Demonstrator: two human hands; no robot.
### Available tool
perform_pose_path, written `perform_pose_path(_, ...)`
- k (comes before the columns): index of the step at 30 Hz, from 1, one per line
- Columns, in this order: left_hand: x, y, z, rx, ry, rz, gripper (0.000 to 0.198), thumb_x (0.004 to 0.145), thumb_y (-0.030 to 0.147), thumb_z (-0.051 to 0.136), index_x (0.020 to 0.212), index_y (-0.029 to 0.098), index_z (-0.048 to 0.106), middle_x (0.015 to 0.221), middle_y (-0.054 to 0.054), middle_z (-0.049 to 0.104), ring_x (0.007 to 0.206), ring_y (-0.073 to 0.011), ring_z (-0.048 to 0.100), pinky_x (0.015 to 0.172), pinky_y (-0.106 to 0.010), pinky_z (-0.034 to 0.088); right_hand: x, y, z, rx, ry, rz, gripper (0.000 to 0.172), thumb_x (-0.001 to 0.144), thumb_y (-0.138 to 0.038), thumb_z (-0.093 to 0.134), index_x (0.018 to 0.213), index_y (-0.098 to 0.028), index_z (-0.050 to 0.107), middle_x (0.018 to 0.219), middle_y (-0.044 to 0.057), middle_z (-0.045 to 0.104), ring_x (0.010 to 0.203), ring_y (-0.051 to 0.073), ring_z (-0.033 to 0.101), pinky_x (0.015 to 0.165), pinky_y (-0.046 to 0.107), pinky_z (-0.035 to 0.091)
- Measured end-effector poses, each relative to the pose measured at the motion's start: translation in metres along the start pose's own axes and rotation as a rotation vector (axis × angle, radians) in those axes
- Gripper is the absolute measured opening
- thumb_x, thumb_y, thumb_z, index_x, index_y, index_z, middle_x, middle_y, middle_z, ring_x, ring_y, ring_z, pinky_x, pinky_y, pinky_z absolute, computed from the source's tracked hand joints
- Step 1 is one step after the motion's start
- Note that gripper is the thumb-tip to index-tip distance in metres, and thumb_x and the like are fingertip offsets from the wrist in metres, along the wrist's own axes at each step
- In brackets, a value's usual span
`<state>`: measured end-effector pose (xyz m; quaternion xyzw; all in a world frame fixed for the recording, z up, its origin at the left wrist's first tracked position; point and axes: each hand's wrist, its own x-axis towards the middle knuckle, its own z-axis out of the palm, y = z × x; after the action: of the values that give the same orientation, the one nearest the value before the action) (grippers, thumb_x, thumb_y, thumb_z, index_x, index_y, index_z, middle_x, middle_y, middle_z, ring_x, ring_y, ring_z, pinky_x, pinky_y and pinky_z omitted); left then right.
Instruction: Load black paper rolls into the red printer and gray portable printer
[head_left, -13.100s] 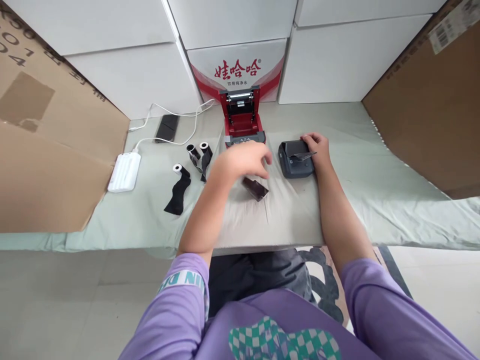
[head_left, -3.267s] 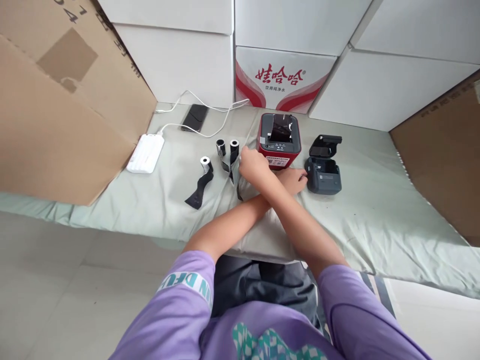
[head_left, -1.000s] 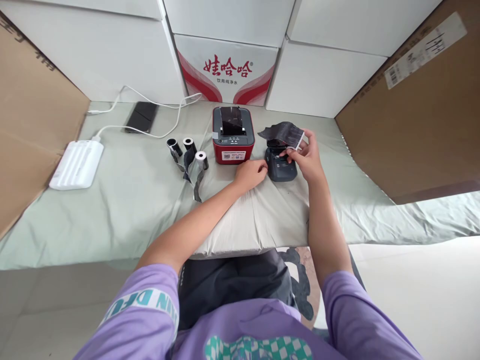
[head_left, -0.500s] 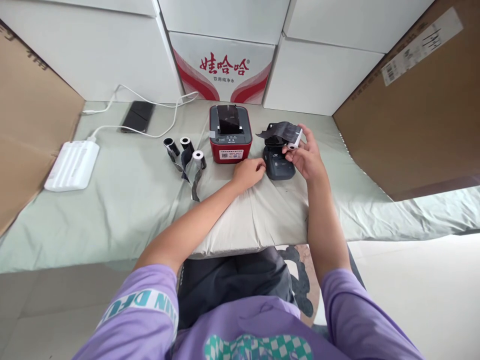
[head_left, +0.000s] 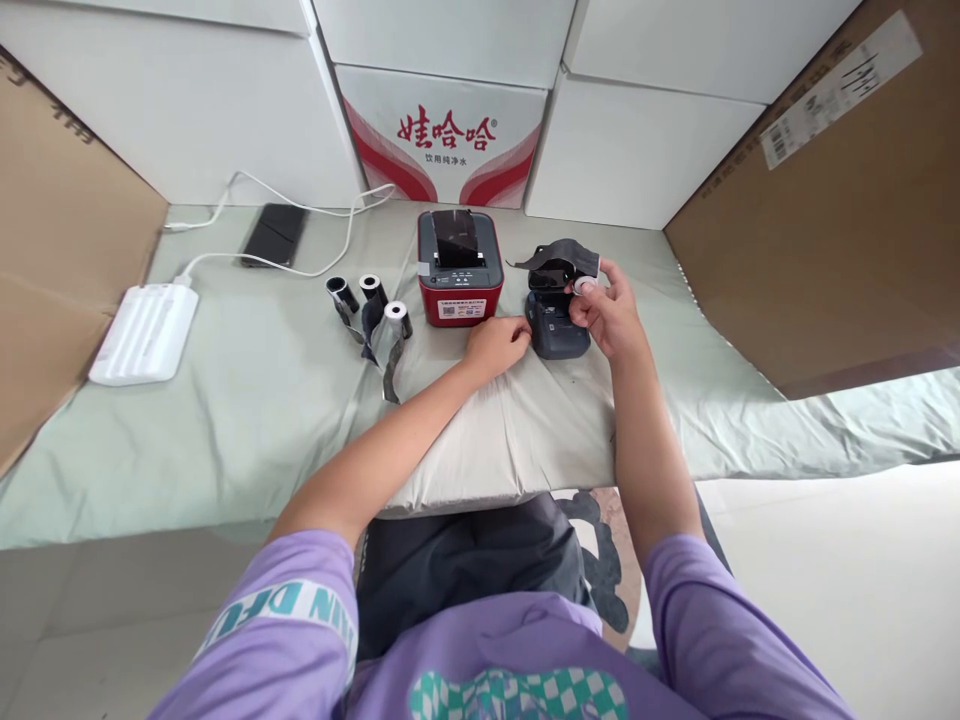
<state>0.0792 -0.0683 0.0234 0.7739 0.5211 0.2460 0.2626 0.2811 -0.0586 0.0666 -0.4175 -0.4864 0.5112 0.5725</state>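
My right hand (head_left: 611,312) pinches a roll of black-faced paper (head_left: 583,287), its white core end toward me, just over the opened portable printer (head_left: 561,335). From the roll a loose black strip (head_left: 566,256) trails left above the raised lid. My left hand (head_left: 496,347) lies on the cloth with curled fingers against the left side of this printer; its fingertips are partly hidden. Behind that hand stands a red and black printer (head_left: 461,280) with a black strip out of its top. Left of it are several black paper rolls (head_left: 397,318) with loose tails.
A white power bank (head_left: 145,333) with a white cable (head_left: 277,265) and a black phone (head_left: 275,235) lie at the left on the green cloth (head_left: 247,430). Brown cartons (head_left: 832,230) flank both sides. White boxes (head_left: 450,130) wall off the back.
My right hand has turned the paper roll and brought it slightly left, so its end now faces me more. The strip has shifted with it. My left hand stays in place.
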Motion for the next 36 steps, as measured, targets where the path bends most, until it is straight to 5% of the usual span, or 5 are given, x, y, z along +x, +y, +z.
perform_pose_path(12,0.001,-0.005,0.003,-0.289,0.094,0.084,0.029,0.095,0.026,0.052,0.114,0.019,0.074,0.083,-0.002,0.073,0.074,-0.0155,0.064,0.071,-0.027,0.046,0.000,0.007,0.000,-0.098,-0.005,-0.075,0.071,0.060,-0.034,0.096,0.117,-0.034,0.054,0.101,-0.001,0.069,0.059,0.010,0.062,0.034,0.020,0.038)
perform_pose_path(18,0.001,-0.007,0.005,-0.396,0.110,0.181,0.055,0.097,0.027,0.054,0.151,0.020,0.051,0.126,-0.008,0.072,0.079,-0.0123,0.064,0.078,-0.025,0.051,-0.004,0.003,0.006,-0.155,-0.054,-0.077,0.056,0.060,-0.036,0.097,0.106,-0.028,0.066,0.117,0.004,0.068,0.067,0.012,0.065,0.040,0.022,0.042)
perform_pose_path(23,-0.003,-0.006,0.004,-0.401,0.108,0.190,0.073,0.097,0.028,0.054,0.166,0.027,0.028,0.155,-0.011,0.056,0.089,-0.0137,0.067,0.078,-0.025,0.053,-0.005,0.003,0.004,-0.175,-0.058,-0.065,0.059,0.062,-0.035,0.096,0.115,-0.029,0.070,0.114,0.003,0.071,0.059,0.010,0.059,0.042,0.024,0.042)
perform_pose_path(29,-0.004,-0.008,0.006,-0.409,0.104,0.224,0.079,0.098,0.028,0.054,0.169,0.031,0.019,0.161,-0.011,0.050,0.093,-0.0153,0.068,0.077,-0.026,0.054,-0.006,0.006,0.003,-0.234,-0.028,-0.085,0.066,0.068,-0.046,0.092,0.127,-0.030,0.067,0.104,0.003,0.071,0.061,0.011,0.058,0.047,0.026,0.046)
perform_pose_path(36,0.003,-0.015,0.014,-0.511,0.174,0.305,0.080,0.095,0.028,0.058,0.168,0.028,0.024,0.149,-0.012,0.061,0.075,-0.0122,0.062,0.071,-0.027,0.054,-0.008,0.005,0.005,-0.528,0.071,-0.235,0.055,0.066,-0.060,0.088,0.102,-0.027,0.064,0.085,0.000,0.063,0.060,0.012,0.051,0.053,0.028,0.044)
